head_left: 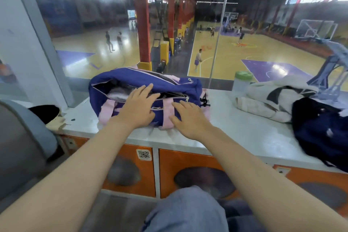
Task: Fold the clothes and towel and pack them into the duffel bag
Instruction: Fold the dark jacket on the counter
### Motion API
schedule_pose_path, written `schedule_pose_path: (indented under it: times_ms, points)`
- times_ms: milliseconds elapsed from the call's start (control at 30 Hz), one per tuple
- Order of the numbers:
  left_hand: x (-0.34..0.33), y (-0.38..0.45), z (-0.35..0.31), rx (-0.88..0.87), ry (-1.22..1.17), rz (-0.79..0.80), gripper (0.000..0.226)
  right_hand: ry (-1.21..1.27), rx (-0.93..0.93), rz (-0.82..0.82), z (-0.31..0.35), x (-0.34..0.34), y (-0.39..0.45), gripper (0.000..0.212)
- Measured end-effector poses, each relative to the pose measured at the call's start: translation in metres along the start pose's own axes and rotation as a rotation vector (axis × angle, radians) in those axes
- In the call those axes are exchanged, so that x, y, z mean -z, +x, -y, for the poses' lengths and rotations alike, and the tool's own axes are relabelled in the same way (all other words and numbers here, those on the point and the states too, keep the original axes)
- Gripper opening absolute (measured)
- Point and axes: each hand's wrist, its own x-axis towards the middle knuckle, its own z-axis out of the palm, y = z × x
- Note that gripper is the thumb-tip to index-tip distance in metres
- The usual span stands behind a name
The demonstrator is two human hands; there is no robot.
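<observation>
A blue duffel bag (169,83) with pink straps and trim lies on the white ledge (244,133), its top zip open with pale fabric showing inside. My left hand (138,106) rests flat at the bag's opening, fingers straight. My right hand (190,118) lies flat on the bag's front side, fingers spread, holding nothing. To the right a white towel or garment with dark patches (273,100) sits crumpled, and a dark navy garment (320,132) lies heaped beside it at the ledge's right end.
A bottle with a green lid (243,79) stands behind the white pile against the glass pane. A dark item (45,112) sits at the ledge's left end. Orange lockers (184,160) run under the ledge. My knee (186,211) is below; a grey chair (22,137) is at left.
</observation>
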Motion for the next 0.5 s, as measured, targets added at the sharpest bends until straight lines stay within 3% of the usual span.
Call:
schedule_pose_path:
  times_ms: [300, 400, 500]
  points:
    - [0.001, 0.027, -0.184, -0.137, -0.525, 0.041, 0.063, 0.099, -0.304, -0.092, -0.104, 0.048, -0.100, 0.055]
    - [-0.009, 0.027, -0.235, -0.152, -0.563, 0.166, 0.067, 0.069, -0.443, -0.099, -0.147, 0.059, -0.128, 0.056]
    - [-0.023, 0.025, -0.266, -0.189, -0.546, 0.246, 0.068, -0.132, -0.573, -0.098, -0.191, 0.073, -0.148, 0.060]
